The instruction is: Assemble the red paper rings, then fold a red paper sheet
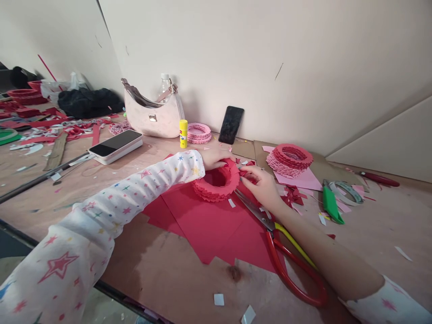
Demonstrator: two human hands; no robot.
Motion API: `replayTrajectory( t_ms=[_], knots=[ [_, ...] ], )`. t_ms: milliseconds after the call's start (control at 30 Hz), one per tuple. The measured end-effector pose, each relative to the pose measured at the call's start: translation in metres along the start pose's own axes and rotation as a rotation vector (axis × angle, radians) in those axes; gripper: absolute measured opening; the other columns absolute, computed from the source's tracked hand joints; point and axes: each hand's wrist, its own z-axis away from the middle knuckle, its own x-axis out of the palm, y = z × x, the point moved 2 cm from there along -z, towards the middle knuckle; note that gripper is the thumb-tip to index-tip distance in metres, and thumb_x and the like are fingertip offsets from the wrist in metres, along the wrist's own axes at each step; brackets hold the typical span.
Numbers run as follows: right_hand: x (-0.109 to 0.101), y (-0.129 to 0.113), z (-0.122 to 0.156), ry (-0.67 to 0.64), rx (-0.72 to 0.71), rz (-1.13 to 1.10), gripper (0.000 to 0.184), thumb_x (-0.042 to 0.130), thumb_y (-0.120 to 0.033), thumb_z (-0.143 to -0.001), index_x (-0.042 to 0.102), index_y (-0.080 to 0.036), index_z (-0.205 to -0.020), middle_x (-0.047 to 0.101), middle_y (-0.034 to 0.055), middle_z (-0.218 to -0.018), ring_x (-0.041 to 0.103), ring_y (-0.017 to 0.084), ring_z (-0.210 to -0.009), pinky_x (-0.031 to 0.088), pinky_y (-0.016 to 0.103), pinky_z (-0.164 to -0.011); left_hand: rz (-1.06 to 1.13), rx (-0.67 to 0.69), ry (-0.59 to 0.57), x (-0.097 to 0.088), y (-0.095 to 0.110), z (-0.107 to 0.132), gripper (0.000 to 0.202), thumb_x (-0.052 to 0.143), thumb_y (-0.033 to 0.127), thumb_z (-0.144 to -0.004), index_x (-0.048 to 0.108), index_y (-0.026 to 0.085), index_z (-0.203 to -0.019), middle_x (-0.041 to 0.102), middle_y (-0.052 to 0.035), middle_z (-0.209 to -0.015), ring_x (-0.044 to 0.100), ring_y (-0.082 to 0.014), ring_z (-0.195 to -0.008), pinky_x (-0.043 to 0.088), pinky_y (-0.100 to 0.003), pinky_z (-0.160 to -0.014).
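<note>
1. Plywood tabletop [388, 234] runs along a plain cream wall, littered with paper scraps, and two star-printed sleeves reach in from the near edge.
2. One red ring of stacked folded paper [216, 183] sits mid-table on overlapping red paper sheets [209, 220], and both hands are on it.
3. Left hand [214, 158] is curled over the ring's far rim, fingers closed down on it and holding it steady.
4. Right hand [261, 184] comes in from the right, fingers drawn narrow and pinched at the ring's right rim.
5. One pair of red-handled scissors with a yellow strip [286, 254] lies just under the right forearm, blades pointing toward the ring.
6. Two more rings on show: a pale pink paper ring [199, 133] far by the wall, and a taller pink-and-red stacked ring [290, 159] to the right.
7. One yellow glue stick [183, 133] stands upright just left of the pale pink ring.
8. Two screens: a black phone [231, 124] leaning on the wall, and a white-cased device [114, 146] lying flat on the left.
9. One pale pink handbag [151, 116] sits far left of centre, with one clear plastic bottle [164, 83] behind it.
10. One green-handled cutter [330, 204] lies on the right, beside a roll of tape [346, 191].
</note>
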Motion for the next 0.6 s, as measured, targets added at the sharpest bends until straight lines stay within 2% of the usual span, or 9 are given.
replayTrajectory(
  t_ms=[200, 367, 600],
  knots=[
    [0.000, -0.004, 0.002, 0.048, -0.025, -0.017, 0.021, 0.054, -0.021, -0.076, 0.063, -0.021, -0.095, 0.066, 0.0043, -0.098, 0.062, 0.018, -0.087, 0.050, 0.033, -0.080, 0.023, -0.009, -0.022, -0.005, -0.001, 0.000, 0.027, 0.052, 0.029, -0.085, 0.056, 0.017, -0.108, 0.060, -0.0063, -0.107, 0.052, -0.0191, -0.099, 0.037, -0.033, -0.091],
    [0.004, -0.003, 0.001, 0.044, -0.021, -0.040, 0.025, 0.054, -0.018, -0.074, 0.063, -0.022, -0.097, 0.067, 0.0034, -0.096, 0.063, 0.018, -0.083, 0.051, 0.033, -0.077, 0.090, -0.016, -0.019, -0.006, 0.000, 0.002, 0.028, 0.053, 0.027, -0.083, 0.054, 0.012, -0.107, 0.061, -0.0075, -0.103, 0.051, -0.0180, -0.096, 0.037, -0.031, -0.090],
    [0.011, -0.007, -0.006, 0.022, 0.021, -0.070, 0.026, 0.054, -0.017, -0.072, 0.062, -0.020, -0.096, 0.067, 0.0048, -0.094, 0.062, 0.019, -0.081, 0.050, 0.033, -0.074, 0.064, 0.054, -0.020, -0.002, -0.002, -0.001, 0.027, 0.054, 0.019, -0.080, 0.055, 0.013, -0.106, 0.060, -0.0086, -0.105, 0.051, -0.0183, -0.096, 0.037, -0.032, -0.089]
  ],
)
